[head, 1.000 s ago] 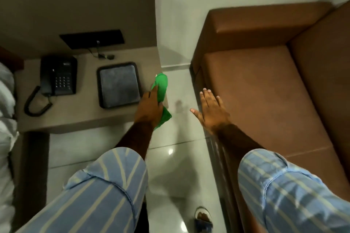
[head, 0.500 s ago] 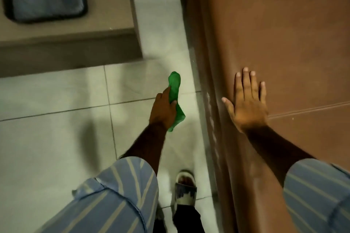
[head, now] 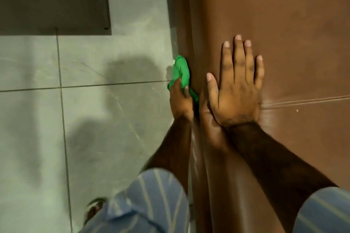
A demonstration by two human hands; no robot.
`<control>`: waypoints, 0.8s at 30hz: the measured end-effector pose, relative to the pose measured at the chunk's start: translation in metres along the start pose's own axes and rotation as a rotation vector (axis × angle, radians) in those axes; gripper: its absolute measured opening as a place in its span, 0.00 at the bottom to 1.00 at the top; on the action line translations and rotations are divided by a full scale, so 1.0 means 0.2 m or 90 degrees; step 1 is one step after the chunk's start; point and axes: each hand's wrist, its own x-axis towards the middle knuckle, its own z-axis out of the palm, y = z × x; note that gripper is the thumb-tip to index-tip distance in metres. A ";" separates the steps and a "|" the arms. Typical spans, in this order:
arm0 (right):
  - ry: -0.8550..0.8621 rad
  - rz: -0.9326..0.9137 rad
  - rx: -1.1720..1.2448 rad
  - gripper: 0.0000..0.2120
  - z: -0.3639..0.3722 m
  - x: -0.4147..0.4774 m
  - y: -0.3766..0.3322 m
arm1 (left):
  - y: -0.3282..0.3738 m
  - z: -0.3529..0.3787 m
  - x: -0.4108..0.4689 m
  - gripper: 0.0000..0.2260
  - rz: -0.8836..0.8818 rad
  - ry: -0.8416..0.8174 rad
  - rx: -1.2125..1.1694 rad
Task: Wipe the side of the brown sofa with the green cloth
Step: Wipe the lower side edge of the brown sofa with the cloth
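The brown sofa [head: 284, 24] fills the right half of the head view, its side face dropping down along the floor edge. My left hand [head: 180, 103] grips the bunched green cloth [head: 180, 73] and holds it against the sofa's side, low near the floor. My right hand [head: 236, 89] lies flat on top of the sofa seat, fingers spread, holding nothing. Most of the sofa's side is hidden by the steep viewing angle.
Grey floor tiles [head: 94, 119] spread to the left of the sofa. A low table's dark base [head: 56, 0] stands at the upper left. My sandalled foot [head: 93, 210] rests on the floor at the bottom, beside my striped sleeves.
I have leaned in lower and closer. My left hand has moved right with the cloth, from over the floor to against the sofa's side. My right hand stays flat on the seat.
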 end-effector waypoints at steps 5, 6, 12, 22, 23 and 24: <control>0.017 0.005 0.007 0.32 0.00 0.00 -0.01 | -0.43 -0.02 -0.55 0.19 -0.086 -0.053 0.020; 0.015 0.007 0.008 0.32 -0.01 0.00 -0.01 | -0.50 -0.04 -0.63 0.18 -0.123 -0.080 0.032; 0.030 0.000 0.002 0.32 0.01 0.00 -0.01 | -0.24 -0.04 -0.12 0.14 -0.215 -0.094 -0.061; 0.026 0.003 0.007 0.32 -0.03 -0.02 -0.01 | -0.48 0.00 -0.67 0.18 -0.047 -0.019 -0.032; 0.028 0.004 0.010 0.32 -0.03 -0.02 -0.02 | -0.61 -0.01 -0.84 0.18 -0.084 -0.049 -0.018; 0.028 0.005 0.011 0.32 -0.03 -0.02 -0.02 | -0.72 -0.03 -0.99 0.18 -0.134 -0.089 -0.016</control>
